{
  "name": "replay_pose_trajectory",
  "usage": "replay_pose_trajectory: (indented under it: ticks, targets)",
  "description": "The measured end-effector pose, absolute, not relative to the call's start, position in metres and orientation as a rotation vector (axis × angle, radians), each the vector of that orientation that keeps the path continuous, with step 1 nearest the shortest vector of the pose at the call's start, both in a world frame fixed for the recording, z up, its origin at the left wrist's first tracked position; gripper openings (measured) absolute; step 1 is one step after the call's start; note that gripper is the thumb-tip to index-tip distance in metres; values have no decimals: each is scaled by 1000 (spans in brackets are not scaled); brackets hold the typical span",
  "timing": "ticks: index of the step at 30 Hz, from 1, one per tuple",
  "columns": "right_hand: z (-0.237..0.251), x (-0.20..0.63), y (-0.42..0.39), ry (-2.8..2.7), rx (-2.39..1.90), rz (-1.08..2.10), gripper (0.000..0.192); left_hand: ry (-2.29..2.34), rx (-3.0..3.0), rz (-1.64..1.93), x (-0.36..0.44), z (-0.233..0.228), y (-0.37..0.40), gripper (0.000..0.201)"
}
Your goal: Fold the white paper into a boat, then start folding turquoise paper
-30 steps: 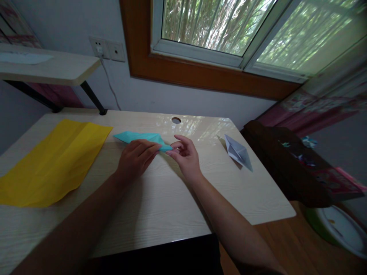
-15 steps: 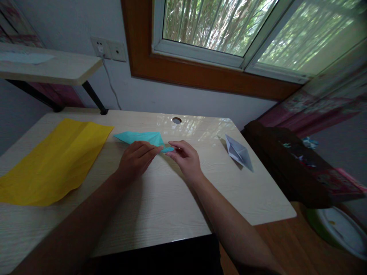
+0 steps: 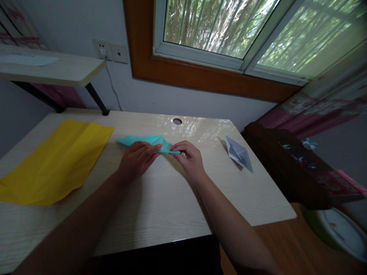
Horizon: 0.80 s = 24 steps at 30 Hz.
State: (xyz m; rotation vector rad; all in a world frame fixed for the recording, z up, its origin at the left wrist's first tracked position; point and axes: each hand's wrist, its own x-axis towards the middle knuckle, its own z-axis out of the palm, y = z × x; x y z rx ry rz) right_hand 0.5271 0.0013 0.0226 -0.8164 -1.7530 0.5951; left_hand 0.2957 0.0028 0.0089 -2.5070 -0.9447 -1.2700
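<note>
A folded piece of turquoise paper (image 3: 151, 139) is held just over the table, its long pointed end toward the left. My left hand (image 3: 139, 157) is closed on its near edge, thumb and fingers pinching the paper. At the narrow right end, my right hand (image 3: 189, 156) pinches the tip between thumb and fingers. Part of the paper's near side is hidden behind my left fingers. To the right lies a folded white paper boat (image 3: 238, 152), apart from both hands. On the left, a large yellow sheet (image 3: 60, 164) with crease lines lies on the table.
The pale wooden table (image 3: 160, 206) has a round cable hole (image 3: 177, 121) near its back edge. A raised shelf (image 3: 57, 74) on black legs stands at the back left, under a wall socket (image 3: 110, 51). Dark furniture (image 3: 286, 164) stands beyond the right edge.
The turquoise paper has turned slightly, and more of its middle now shows between my hands. My right hand has shifted a little to the right along with the paper's tip.
</note>
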Motion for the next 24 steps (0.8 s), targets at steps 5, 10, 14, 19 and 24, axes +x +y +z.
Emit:
replay_pose_trajectory:
  ticks: [5,10,14,19,24]
  targets:
    - [18,536,7,-1375,-839,780,10,-1197,-2411,-1246,281,6,13,36]
    - [13,548,20,-1081,-831,839,17,-1243,-2318,-1325,265,1,23,15]
    - [16,553,24,-1001,-804,825,20,-1274,-2362,-1359,266,4,20,14]
    - [19,559,25,-988,-756,788,19,-1335,-2536,-1428,274,12,10,18]
    - [14,561,22,-1135,-801,931,21,-1600,-2670,-1567,281,15,3,24]
